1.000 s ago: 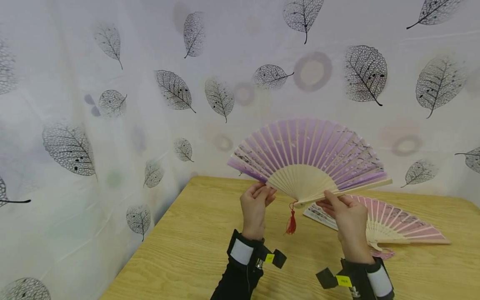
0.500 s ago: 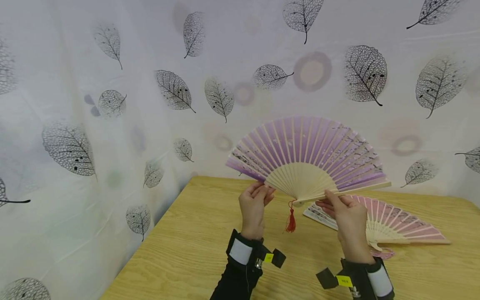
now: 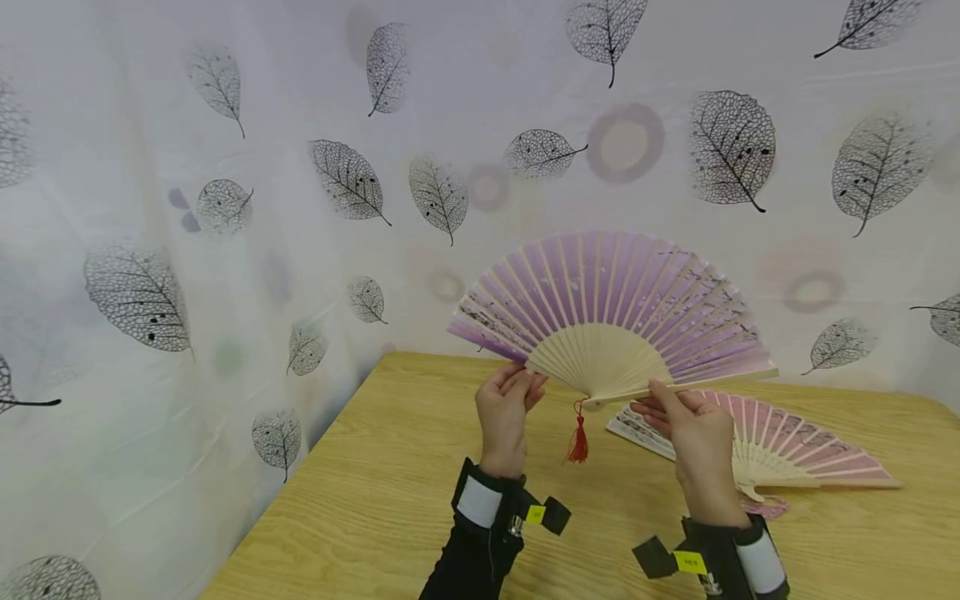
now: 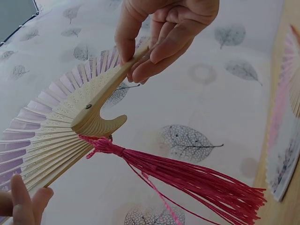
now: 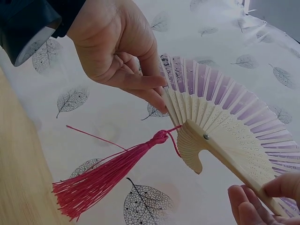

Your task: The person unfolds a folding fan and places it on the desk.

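A spread purple folding fan with pale wooden ribs is held up above the table in the head view. My left hand pinches its left edge near the ribs. The right hand grips the outer rib on the right, thumb on top; it is the upper hand in the left wrist view. From the fan's pivot hangs a red tassel, large in the right wrist view. A pink folding fan lies spread on the table, partly behind my right hand.
The wooden table carries the pink fan at its right part. A white curtain printed with dark leaf skeletons hangs behind and to the left. Both wrists wear black straps with small devices.
The purple fan tilts slightly and shifts a little to the left and up. My left hand moves slightly left with it, and the tassel swings left. The pink fan stays still.
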Demonstrator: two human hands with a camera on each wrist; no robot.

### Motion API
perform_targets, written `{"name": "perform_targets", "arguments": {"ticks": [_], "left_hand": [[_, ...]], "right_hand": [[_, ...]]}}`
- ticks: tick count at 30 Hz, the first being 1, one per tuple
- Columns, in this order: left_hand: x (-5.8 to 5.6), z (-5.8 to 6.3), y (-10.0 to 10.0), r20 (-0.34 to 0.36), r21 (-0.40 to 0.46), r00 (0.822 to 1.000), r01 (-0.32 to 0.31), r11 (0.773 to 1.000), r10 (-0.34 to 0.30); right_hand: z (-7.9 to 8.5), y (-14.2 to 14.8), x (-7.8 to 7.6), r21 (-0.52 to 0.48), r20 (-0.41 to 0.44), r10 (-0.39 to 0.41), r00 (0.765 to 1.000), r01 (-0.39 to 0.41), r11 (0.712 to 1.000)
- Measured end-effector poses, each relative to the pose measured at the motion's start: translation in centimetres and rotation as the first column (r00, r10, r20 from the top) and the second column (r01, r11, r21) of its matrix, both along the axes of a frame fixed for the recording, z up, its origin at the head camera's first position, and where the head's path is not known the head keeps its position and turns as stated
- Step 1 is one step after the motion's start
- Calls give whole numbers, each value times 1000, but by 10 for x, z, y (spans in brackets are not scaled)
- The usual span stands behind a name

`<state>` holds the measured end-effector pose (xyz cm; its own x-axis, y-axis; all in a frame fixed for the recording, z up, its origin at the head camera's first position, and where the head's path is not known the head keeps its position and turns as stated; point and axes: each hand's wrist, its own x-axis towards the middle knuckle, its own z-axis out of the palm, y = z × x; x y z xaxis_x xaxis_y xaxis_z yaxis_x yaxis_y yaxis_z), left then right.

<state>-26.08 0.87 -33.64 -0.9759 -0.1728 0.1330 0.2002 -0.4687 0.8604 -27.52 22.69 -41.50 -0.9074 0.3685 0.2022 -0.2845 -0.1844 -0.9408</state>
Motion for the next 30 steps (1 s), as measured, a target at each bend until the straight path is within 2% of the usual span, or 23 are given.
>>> {"name": "perform_targets", "arguments": {"ticks": [2, 4, 6, 8, 11, 13, 15, 18, 20, 22, 24, 27, 28, 30], "left_hand": [[-1, -1, 0, 3, 9, 1000, -1, 1000, 1], [-1, -2, -1, 6, 16, 1000, -1, 1000, 1], [-2, -2, -1, 9, 21, 1000, -1, 1000, 1], [-2, -2, -1, 13, 27, 1000, -2, 1000, 2], [-2, -2, -1, 12, 33, 1000, -5, 999, 5], [-2, -2, -1, 9, 39, 1000, -9, 999, 8], [-2, -1, -1, 11, 47, 1000, -12, 999, 11], [-2, -1, -1, 16, 48, 1000, -17, 999, 16], [-2, -1, -1, 20, 49, 1000, -19, 999, 18], [-2, -1, -1, 21, 44, 1000, -20, 999, 20], [-2, -1, -1, 18, 46, 1000, -20, 999, 19], [-3, -1, -1, 19, 57, 1000, -18, 998, 17], [-3, -1, -1, 17, 58, 1000, -18, 998, 17], [-4, -2, -1, 17, 64, 1000, -13, 998, 12]], "right_hand": [[-29, 14, -22, -33, -17, 12, 1000, -13, 999], [-47, 21, -37, -46, 4, -11, 1000, 11, 999], [-56, 25, -44, -57, 13, -19, 1000, 20, 998], [-58, 25, -46, -42, 16, -27, 1000, 27, 999], [-43, 19, -34, -53, -10, 12, 1000, -12, 999], [-17, 8, -13, -23, -1, 29, 1000, -29, 999], [15, -8, 10, -32, 16, 37, 999, -36, 999], [58, -30, 42, -41, 86, 13, 996, -10, 999], [73, -39, 52, -90, 106, 1, 994, 8, 996], [80, -42, 56, -116, 121, 1, 993, 13, 993], [79, -42, 56, -116, 111, -2, 994, 15, 993], [70, -39, 52, -87, 64, -2, 998, 8, 996], [62, -36, 46, -104, 6, 19, 1000, -18, 994], [57, -34, 44, -94, -26, 18, 1000, -20, 995]]}}
